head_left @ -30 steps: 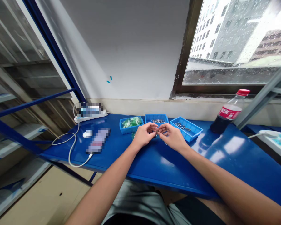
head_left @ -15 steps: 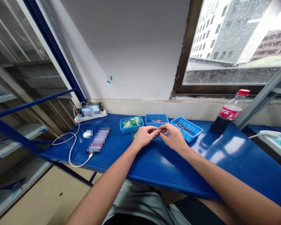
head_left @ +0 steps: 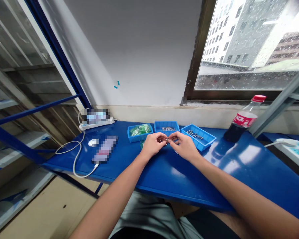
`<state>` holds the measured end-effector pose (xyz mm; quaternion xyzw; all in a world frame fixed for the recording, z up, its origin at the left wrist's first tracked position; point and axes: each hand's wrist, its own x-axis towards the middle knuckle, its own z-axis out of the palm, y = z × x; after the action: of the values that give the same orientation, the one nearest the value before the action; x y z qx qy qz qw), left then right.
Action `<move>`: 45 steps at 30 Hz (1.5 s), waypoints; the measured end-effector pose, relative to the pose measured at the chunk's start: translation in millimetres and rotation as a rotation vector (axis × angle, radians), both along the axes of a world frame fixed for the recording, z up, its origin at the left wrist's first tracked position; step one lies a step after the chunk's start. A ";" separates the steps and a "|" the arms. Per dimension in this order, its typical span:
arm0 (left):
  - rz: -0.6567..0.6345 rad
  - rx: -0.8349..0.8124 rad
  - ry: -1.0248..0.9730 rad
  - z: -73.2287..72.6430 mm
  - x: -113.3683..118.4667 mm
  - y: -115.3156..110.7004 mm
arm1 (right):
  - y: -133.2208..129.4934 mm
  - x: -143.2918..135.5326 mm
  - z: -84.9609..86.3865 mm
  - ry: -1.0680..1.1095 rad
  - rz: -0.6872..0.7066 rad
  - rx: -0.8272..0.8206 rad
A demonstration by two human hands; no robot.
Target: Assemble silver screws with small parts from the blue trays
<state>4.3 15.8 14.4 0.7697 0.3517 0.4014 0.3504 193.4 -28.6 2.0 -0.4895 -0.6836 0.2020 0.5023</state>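
Observation:
My left hand [head_left: 153, 145] and my right hand [head_left: 183, 146] meet fingertip to fingertip above the blue table [head_left: 164, 172]. Both pinch at a tiny dark metallic piece between them, too small to name. Just behind the hands stand three blue bins. The left bin [head_left: 140, 139] holds green plastic packets [head_left: 141, 129]. Several slim metal screws or pins [head_left: 168, 128] lie in the middle bin [head_left: 161, 124]. In the tilted right bin [head_left: 205, 143] are small metal parts [head_left: 194, 134]. A bit of green packet shows beside my left hand, mostly hidden.
A cola bottle [head_left: 244, 119] stands at the right, near a white power strip [head_left: 292, 149]. To the left lie a phone [head_left: 105, 149] on a white cable [head_left: 76, 162], a white earbud case [head_left: 93, 142] and another power strip [head_left: 97, 124] by the wall.
The fingers of both hands have shifted slightly, and the small piece at their tips shows more plainly. Bins and other things stay where they were.

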 end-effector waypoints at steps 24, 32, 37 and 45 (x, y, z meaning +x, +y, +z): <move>0.000 -0.020 0.046 1.2 -2.7 1.2 | 2.5 1.8 -4.2 0.000 0.017 0.044; 0.007 0.009 0.021 3.1 -1.0 -0.8 | 0.1 0.3 -1.0 0.055 -0.019 -0.008; 0.004 -0.002 -0.029 2.6 -0.4 0.8 | 0.5 0.0 -1.3 0.082 -0.017 -0.034; -0.080 -0.225 -0.259 -1.0 -0.3 5.9 | 2.5 0.2 -4.5 0.147 0.020 -0.017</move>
<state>4.0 21.7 13.4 0.6807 0.3154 0.4411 0.4925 193.6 -26.1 -2.5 -0.4707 -0.6480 0.2482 0.5450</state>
